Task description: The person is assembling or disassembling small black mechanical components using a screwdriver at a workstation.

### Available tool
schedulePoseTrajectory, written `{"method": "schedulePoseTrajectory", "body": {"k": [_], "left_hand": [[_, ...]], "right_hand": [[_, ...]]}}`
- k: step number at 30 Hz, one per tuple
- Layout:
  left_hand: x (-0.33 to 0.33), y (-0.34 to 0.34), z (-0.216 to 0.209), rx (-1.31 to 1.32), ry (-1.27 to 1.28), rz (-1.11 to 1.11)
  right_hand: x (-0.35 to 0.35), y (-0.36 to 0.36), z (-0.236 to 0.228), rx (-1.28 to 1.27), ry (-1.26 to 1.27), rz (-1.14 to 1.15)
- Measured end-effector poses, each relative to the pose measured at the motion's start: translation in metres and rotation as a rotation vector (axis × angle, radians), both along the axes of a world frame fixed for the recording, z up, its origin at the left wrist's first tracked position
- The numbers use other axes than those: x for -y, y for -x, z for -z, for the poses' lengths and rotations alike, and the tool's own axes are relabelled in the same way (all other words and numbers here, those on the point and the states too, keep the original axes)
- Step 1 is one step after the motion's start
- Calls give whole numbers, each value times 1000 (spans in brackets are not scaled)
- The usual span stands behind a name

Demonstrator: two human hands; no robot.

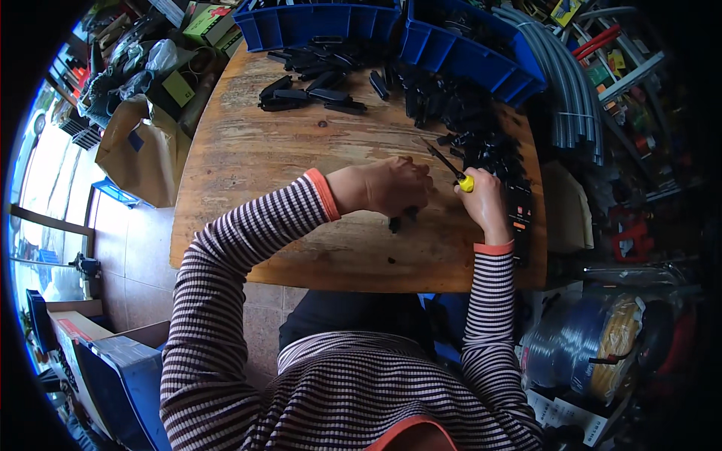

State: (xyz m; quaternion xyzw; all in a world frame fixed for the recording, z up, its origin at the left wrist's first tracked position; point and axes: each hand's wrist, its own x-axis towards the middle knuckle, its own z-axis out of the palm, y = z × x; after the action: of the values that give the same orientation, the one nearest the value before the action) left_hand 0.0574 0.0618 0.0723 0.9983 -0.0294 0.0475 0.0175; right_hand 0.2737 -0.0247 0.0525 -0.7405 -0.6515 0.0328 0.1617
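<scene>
My right hand (pixel 485 204) is closed around the yellow handle of a screwdriver (pixel 465 183), whose dark shaft points up and to the left over the wooden table (pixel 286 161). To its left, my left hand (pixel 387 186) is curled closed, back of the hand up. A small black plastic part (pixel 404 219) shows just below its fingers; most of the grip is hidden. The screwdriver tip is apart from the left hand. Beyond the right hand lies a heap of small black parts (pixel 459 113). Several longer black plastic pieces (pixel 312 94) lie at the table's far left.
Two blue bins, one at the back middle (pixel 320 28) and one at the back right (pixel 470 56) with black parts inside, stand along the far edge. A phone (pixel 519 218) lies right of my right hand. A brown paper bag (pixel 143 154) stands left of the table, grey tubing (pixel 568 90) to the right.
</scene>
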Motion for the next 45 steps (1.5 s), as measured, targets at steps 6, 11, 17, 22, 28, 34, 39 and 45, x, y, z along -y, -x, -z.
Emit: {"method": "schedulePoseTrajectory", "body": {"k": [6,11,17,22,28,34,39,45], "left_hand": [[13,17,2,209,236,-116],[39,46,45,346,64,-73],[30,72,60,323,54,-110],[23,85,73,327,14,-119],[17,98,85,311,9,-128],[15,101,91,370,-23,-136],[16,104,93,299,2,-134],[22,105,84,287,-57,-141]], "right_hand": [[-4,-19,9,-81,-89,-7],[-7,15,12,-62,-138,-67],[-10,92,14,-396,-231,-298],[-27,114,25,-287,-245,-408],[-37,130,36,-245,-241,-417],[-41,134,46,-149,-251,-461],[-47,141,40,-29,-181,-503],[-56,130,6,-494,-170,-490]]}}
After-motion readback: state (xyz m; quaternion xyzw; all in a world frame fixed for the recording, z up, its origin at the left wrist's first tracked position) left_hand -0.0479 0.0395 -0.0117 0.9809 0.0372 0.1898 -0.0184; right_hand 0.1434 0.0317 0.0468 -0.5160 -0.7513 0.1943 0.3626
